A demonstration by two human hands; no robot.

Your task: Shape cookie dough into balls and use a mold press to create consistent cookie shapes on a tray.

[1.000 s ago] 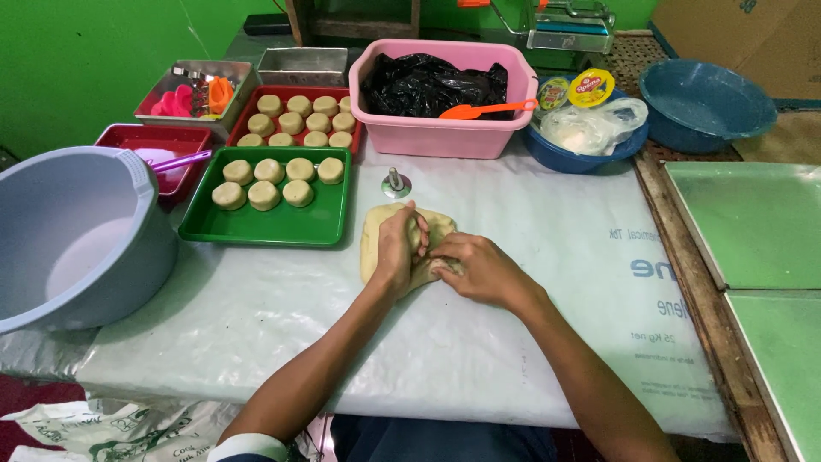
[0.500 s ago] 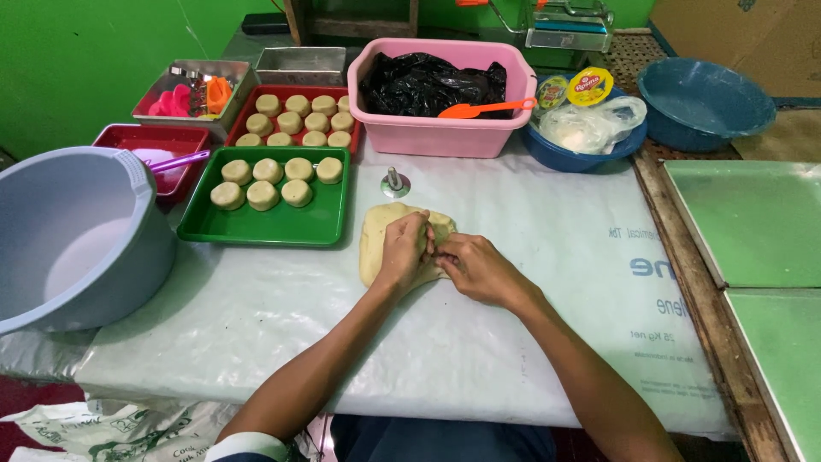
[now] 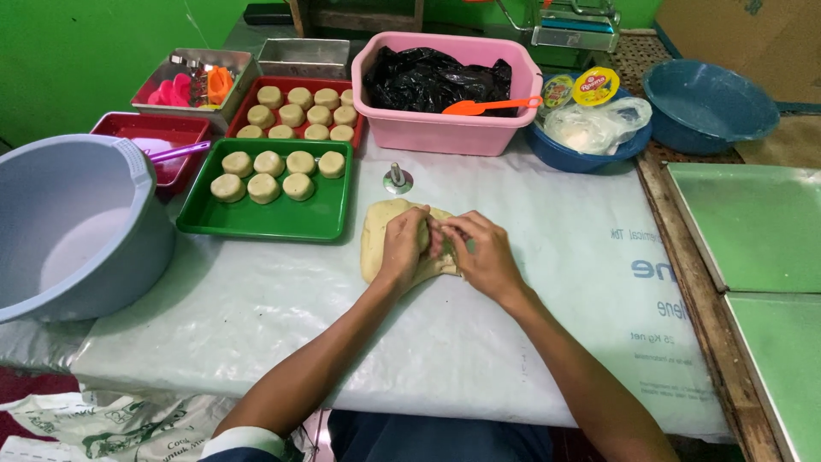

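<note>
A flat slab of pale dough (image 3: 377,237) lies on the plastic-covered table. My left hand (image 3: 404,250) and my right hand (image 3: 477,252) rest on top of it, fingertips meeting around a small lump of dough (image 3: 425,234) pinched between them. A small metal round cutter (image 3: 397,178) stands just beyond the slab. To the left sits a green tray (image 3: 256,221) with several round dough pieces (image 3: 263,188), and behind it a red tray (image 3: 352,130) with several more.
A large grey basin (image 3: 77,224) stands at the left. A pink tub (image 3: 445,130) with a black bag and orange scoop (image 3: 487,106) is at the back, with blue bowls (image 3: 705,94) to its right. Green trays (image 3: 753,224) line the right edge.
Both hands have stayed on the dough slab, with the fingers shifting slightly as they work the small lump between them.
</note>
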